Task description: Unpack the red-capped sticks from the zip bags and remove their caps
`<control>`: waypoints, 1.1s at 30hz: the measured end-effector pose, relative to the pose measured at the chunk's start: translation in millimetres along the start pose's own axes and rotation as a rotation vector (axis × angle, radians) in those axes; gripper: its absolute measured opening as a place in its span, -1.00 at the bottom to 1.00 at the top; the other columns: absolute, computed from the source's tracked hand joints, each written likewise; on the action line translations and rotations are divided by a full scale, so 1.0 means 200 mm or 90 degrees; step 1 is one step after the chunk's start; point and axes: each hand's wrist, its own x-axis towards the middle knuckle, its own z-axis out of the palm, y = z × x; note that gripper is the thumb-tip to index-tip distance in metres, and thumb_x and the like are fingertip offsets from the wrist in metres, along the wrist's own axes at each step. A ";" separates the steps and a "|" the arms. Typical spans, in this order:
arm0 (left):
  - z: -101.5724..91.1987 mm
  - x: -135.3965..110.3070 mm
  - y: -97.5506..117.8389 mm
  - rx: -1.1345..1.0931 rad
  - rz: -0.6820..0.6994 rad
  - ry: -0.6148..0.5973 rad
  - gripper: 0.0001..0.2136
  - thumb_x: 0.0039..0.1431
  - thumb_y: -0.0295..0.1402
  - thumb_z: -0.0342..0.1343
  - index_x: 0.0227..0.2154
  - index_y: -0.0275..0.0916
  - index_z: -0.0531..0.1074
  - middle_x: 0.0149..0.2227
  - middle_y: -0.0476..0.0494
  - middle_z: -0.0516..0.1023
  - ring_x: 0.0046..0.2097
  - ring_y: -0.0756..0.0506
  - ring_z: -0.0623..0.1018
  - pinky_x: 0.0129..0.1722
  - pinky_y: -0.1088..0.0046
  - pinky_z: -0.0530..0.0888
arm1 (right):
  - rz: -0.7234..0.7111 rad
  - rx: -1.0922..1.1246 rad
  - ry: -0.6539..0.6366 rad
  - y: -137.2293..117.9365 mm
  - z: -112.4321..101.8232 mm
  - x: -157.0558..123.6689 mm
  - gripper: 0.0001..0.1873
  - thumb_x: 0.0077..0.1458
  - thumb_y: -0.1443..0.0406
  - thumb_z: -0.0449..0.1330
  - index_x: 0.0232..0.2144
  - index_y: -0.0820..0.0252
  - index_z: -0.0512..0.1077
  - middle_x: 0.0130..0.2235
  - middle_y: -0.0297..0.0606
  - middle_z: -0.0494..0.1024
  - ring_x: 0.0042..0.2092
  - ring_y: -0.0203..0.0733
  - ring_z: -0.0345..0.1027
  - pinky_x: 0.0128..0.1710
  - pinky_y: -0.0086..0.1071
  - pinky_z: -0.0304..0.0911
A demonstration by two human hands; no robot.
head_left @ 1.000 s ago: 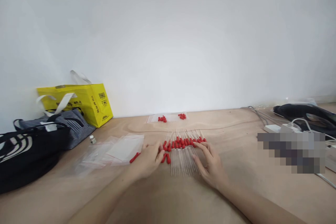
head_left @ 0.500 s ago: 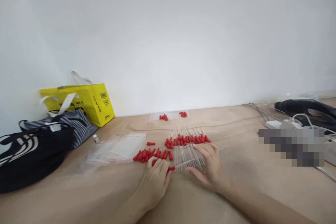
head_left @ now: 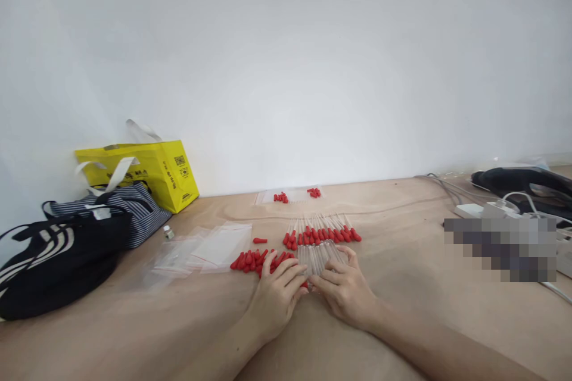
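Observation:
My left hand [head_left: 279,289] is closed around a red rubber bulb [head_left: 305,284], whose end shows at the fingertips. My right hand [head_left: 346,292] has its fingers pinched right beside that bulb, on a glass dropper tube mostly hidden by the fingers. Under and behind the right fingers lie loose glass tubes [head_left: 315,258] in a sheaf. Beyond them sits a row of droppers with red bulbs [head_left: 322,236], their glass stems pointing away. A heap of loose red bulbs [head_left: 251,260] lies left of the tubes, partly covered by my left hand; a single bulb [head_left: 260,241] rests apart.
Clear zip bags [head_left: 223,247] lie left of the bulbs, near a small vial [head_left: 168,232]. Bagged droppers [head_left: 297,194] lie by the wall. A yellow bag [head_left: 179,175], a striped bag [head_left: 152,211] and a black bag [head_left: 67,262] stand left. Chargers and cables [head_left: 496,209] are on the right.
My right hand has moved left and closed in to meet my left hand at the bulb and tube. My left hand has shifted slightly right. The view has shifted a little.

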 end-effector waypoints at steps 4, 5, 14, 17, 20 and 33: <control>0.00 0.00 -0.01 0.015 -0.002 0.010 -0.83 0.12 -0.34 -0.05 -0.49 -0.16 0.42 -0.28 -0.04 0.53 -0.13 -0.11 0.41 0.04 0.03 0.01 | 0.002 0.017 0.011 0.00 -0.01 0.00 -0.78 0.05 0.39 -0.04 -0.48 0.12 0.38 -0.64 -0.42 0.35 -0.45 -0.32 0.17 -0.07 -0.15 -0.12; -0.01 0.00 0.00 0.019 0.003 0.011 -0.84 0.11 -0.34 -0.03 -0.50 -0.16 0.42 -0.28 -0.03 0.53 -0.13 -0.11 0.41 0.04 0.02 0.01 | -0.001 0.020 0.016 0.00 -0.01 -0.01 -0.78 0.05 0.39 -0.04 -0.50 0.13 0.38 -0.64 -0.42 0.35 -0.45 -0.32 0.17 -0.08 -0.16 -0.12; -0.07 0.00 0.01 0.037 0.029 0.020 -0.85 0.09 -0.39 -0.02 -0.54 -0.14 0.40 -0.27 0.04 0.51 -0.13 -0.10 0.39 0.06 0.02 -0.03 | -0.017 0.028 0.005 0.00 -0.04 -0.02 -0.80 0.05 0.37 -0.03 -0.51 0.15 0.37 -0.65 -0.42 0.33 -0.46 -0.31 0.15 -0.12 -0.17 -0.11; -0.10 -0.01 -0.02 0.051 0.008 0.034 -0.82 0.10 -0.44 -0.07 -0.53 -0.16 0.39 -0.28 0.01 0.50 -0.17 -0.11 0.39 0.01 0.02 0.05 | 0.008 0.022 0.006 0.02 -0.05 -0.04 -0.79 0.05 0.38 -0.05 -0.50 0.16 0.37 -0.64 -0.40 0.33 -0.46 -0.31 0.14 -0.14 -0.19 -0.10; -0.14 -0.02 -0.06 0.058 -0.064 0.043 -0.81 0.11 -0.45 -0.10 -0.50 -0.18 0.40 -0.34 -0.07 0.48 -0.27 -0.09 0.39 -0.16 0.19 0.26 | 0.081 0.005 0.018 0.06 -0.03 -0.07 -0.78 0.08 0.37 -0.05 -0.46 0.17 0.38 -0.61 -0.37 0.33 -0.47 -0.30 0.13 -0.25 -0.27 -0.04; -0.19 0.14 -0.38 -0.031 -0.470 -0.223 -0.79 0.01 -0.43 -0.05 -0.25 -0.26 0.33 -0.40 -0.05 0.45 -0.37 -0.02 0.44 -0.37 0.51 0.34 | 0.252 0.145 -0.021 0.13 0.17 0.03 -0.68 -0.06 0.56 -0.12 -0.31 0.27 0.33 -0.38 -0.22 0.21 -0.38 -0.28 0.19 -0.37 -0.43 0.20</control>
